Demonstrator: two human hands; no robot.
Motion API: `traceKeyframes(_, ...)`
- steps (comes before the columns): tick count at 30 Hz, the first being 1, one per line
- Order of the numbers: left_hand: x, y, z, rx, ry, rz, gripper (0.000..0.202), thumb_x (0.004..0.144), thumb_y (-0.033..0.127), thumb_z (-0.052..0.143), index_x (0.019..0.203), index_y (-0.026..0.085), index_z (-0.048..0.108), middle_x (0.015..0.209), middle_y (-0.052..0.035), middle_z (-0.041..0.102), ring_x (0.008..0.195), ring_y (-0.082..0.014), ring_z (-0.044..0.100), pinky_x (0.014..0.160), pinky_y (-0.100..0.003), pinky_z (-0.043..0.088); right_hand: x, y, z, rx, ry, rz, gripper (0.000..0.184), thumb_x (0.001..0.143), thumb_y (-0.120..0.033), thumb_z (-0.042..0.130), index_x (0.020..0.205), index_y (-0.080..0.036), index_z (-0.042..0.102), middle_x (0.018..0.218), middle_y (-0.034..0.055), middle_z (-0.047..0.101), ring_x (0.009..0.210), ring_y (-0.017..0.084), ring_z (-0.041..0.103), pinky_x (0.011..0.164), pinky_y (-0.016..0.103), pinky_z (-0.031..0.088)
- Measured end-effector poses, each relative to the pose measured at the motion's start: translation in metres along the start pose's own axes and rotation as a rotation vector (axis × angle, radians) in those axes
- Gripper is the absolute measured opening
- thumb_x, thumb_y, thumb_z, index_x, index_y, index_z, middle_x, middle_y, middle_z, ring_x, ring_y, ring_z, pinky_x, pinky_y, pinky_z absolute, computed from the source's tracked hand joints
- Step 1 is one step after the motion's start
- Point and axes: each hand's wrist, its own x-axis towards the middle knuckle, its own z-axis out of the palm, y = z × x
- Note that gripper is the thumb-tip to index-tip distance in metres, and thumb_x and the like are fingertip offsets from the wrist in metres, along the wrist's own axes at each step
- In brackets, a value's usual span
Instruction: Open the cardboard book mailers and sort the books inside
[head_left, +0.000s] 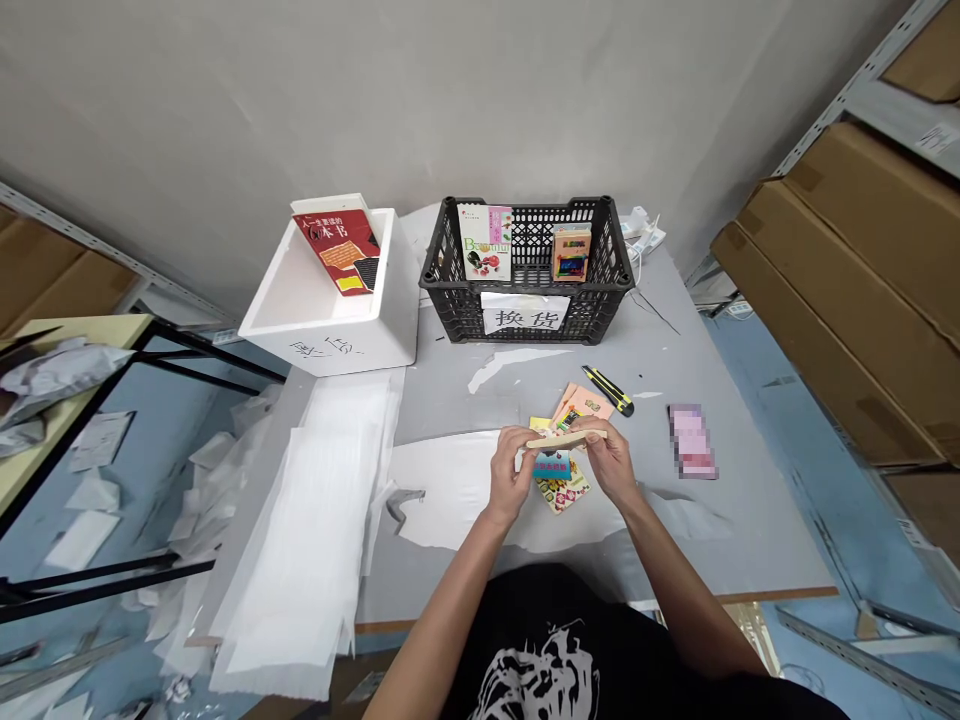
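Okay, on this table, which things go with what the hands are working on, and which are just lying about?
With the hands: left hand and right hand holding a thin tan strip; small colourful booklets beneath; yellow-and-black utility knife.

Lying about: black plastic crate holding two books; white foam box; white foam sheets; cardboard cartons.

Warehouse pkg area: steel shelves [896, 110] w/ cardboard cartons [840, 290]

Got both hands on a thin book [566, 438] held edge-on, left hand [514, 475] at one end and right hand [611, 460] at the other, right over a small pile of paperbacks [562, 482] on a grey table [720, 560]. A yellow-and-black utility knife [608, 391] lies just past the pile, and behind that there's a black plastic crate [525, 318] holding two books and a white foam box [330, 335] with a red book [337, 250] in it.
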Motion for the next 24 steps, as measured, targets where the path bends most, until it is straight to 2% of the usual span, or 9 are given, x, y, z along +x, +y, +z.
traceKeyframes(7, 0.002, 0.023, -0.005, 0.007, 0.122, 0.095, 0.026, 0.088, 0.042, 0.046, 0.079, 0.022, 0.06, 0.076, -0.0033, 0.063, 0.078, -0.0172, 0.057, 0.077, -0.036, 0.044, 0.001, -0.006, 0.011, 0.101, -0.077, -0.02, 0.032, 0.073, -0.06, 0.06, 0.073, -0.029, 0.067, 0.07, 0.0033, 0.061, 0.083, 0.022, 0.058, 0.074, 0.037, 0.047)
traceKeyframes(11, 0.002, 0.03, -0.006, 0.054, 0.193, 0.106, 0.035, 0.091, 0.046, 0.038, 0.077, 0.022, 0.06, 0.071, -0.0026, 0.062, 0.072, -0.0168, 0.055, 0.075, -0.035, 0.042, -0.002, -0.008, 0.016, 0.135, -0.108, 0.009, 0.032, 0.075, -0.058, 0.059, 0.07, -0.028, 0.065, 0.071, 0.0034, 0.061, 0.079, 0.021, 0.057, 0.067, 0.035, 0.047)
traceKeyframes(14, 0.001, 0.032, -0.007, 0.162, 0.202, 0.083, 0.043, 0.092, 0.05, 0.03, 0.075, 0.023, 0.058, 0.067, -0.0032, 0.06, 0.069, -0.0171, 0.054, 0.073, -0.035, 0.042, -0.004, -0.008, 0.02, 0.124, -0.074, 0.038, 0.035, 0.072, -0.061, 0.06, 0.066, -0.026, 0.062, 0.071, 0.0031, 0.06, 0.078, 0.021, 0.057, 0.069, 0.035, 0.047)
traceKeyframes(17, 0.002, 0.031, -0.012, 0.292, 0.115, 0.144, 0.044, 0.093, 0.046, 0.025, 0.078, 0.022, 0.059, 0.071, -0.0043, 0.062, 0.07, -0.0169, 0.056, 0.073, -0.035, 0.042, -0.005, -0.007, 0.023, 0.136, -0.002, 0.074, 0.038, 0.069, -0.063, 0.06, 0.067, -0.025, 0.062, 0.071, 0.0022, 0.058, 0.075, 0.019, 0.055, 0.07, 0.033, 0.047)
traceKeyframes(22, -0.001, 0.026, -0.022, 0.397, -0.228, 0.256, 0.029, 0.094, 0.029, 0.031, 0.097, 0.019, 0.058, 0.085, -0.0068, 0.067, 0.079, -0.0167, 0.061, 0.072, -0.031, 0.045, 0.002, -0.002, 0.02, 0.259, 0.086, 0.143, 0.033, 0.072, -0.058, 0.059, 0.068, -0.025, 0.059, 0.07, -0.0007, 0.055, 0.068, 0.015, 0.053, 0.07, 0.029, 0.048)
traceKeyframes(24, -0.005, 0.021, -0.022, 0.435, -0.26, 0.263, 0.026, 0.093, 0.022, 0.033, 0.107, 0.018, 0.056, 0.091, -0.0075, 0.068, 0.084, -0.0161, 0.063, 0.072, -0.028, 0.048, 0.005, 0.002, 0.019, 0.254, 0.077, 0.157, 0.03, 0.074, -0.055, 0.058, 0.075, -0.025, 0.061, 0.077, 0.0, 0.058, 0.076, 0.015, 0.056, 0.075, 0.029, 0.048)
